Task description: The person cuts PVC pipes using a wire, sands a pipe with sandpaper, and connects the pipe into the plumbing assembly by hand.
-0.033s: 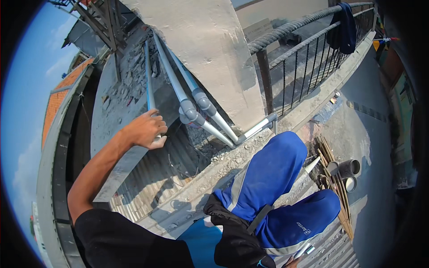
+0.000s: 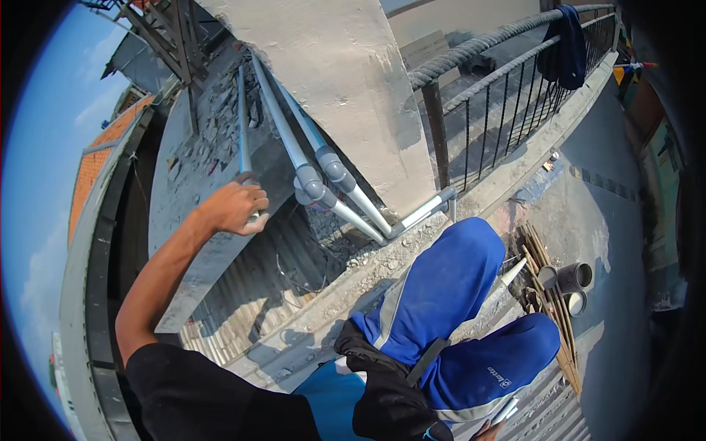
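My left hand [image 2: 237,209] is closed around a grey pipe fitting [image 2: 247,178] at the lower end of a pale, blue-striped plastic pipe [image 2: 243,132]. The palm and fingers hide most of the fitting. Just to the right run two more plastic pipes [image 2: 283,121] with grey couplings [image 2: 309,177], meeting low down by the wall corner. At the bottom edge, partly cut off, my right hand [image 2: 485,432] is closed on a white tube-like piece [image 2: 505,410] beside my knee.
Rubble [image 2: 209,121] lies along the ledge behind the pipes. A plastered wall [image 2: 353,88] and a metal railing [image 2: 478,95] with dark cloth bound the far side. Corrugated roofing [image 2: 235,309] lies below my left arm. Bamboo sticks [image 2: 551,309] and cans [image 2: 575,277] are at right.
My left hand has shifted slightly left and toward me. More of the grey fitting now shows above its fingers. My right hand has barely moved.
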The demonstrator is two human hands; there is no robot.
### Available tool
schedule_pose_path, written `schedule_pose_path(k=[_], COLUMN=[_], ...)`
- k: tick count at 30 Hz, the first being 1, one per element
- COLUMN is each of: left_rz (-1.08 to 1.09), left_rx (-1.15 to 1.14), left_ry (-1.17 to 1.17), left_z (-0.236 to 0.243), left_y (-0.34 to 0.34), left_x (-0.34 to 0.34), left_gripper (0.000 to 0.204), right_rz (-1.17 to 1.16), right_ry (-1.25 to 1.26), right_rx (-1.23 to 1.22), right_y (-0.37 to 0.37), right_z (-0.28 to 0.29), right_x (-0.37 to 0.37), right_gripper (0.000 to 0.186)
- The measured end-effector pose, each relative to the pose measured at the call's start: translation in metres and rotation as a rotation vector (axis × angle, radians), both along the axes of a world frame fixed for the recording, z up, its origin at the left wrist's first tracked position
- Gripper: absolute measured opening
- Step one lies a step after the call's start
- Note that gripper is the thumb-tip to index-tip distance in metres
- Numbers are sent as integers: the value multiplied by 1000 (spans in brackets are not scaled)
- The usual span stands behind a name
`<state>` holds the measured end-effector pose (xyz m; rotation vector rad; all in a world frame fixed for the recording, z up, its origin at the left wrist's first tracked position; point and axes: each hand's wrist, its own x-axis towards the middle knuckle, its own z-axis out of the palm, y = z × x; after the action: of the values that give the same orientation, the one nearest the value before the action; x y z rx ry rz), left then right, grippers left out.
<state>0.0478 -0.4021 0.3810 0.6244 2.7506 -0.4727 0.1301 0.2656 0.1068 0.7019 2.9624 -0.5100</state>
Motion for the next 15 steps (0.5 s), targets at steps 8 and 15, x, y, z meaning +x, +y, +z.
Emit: schedule_pose_path(k=[8,15], left_rz=[185,430], left_rx=[117,372], left_ry=[581,814], left_z=[-63,-77], left_y=[-104,-102], left_x=[-27,-25], left_gripper=[24,41], right_rz=[-41,-49], right_ry=[10,6], right_rx=[22,27], right_y=[-3,-12], right_z=[50,93], right_x=[-34,-67], right_gripper=[36,35])
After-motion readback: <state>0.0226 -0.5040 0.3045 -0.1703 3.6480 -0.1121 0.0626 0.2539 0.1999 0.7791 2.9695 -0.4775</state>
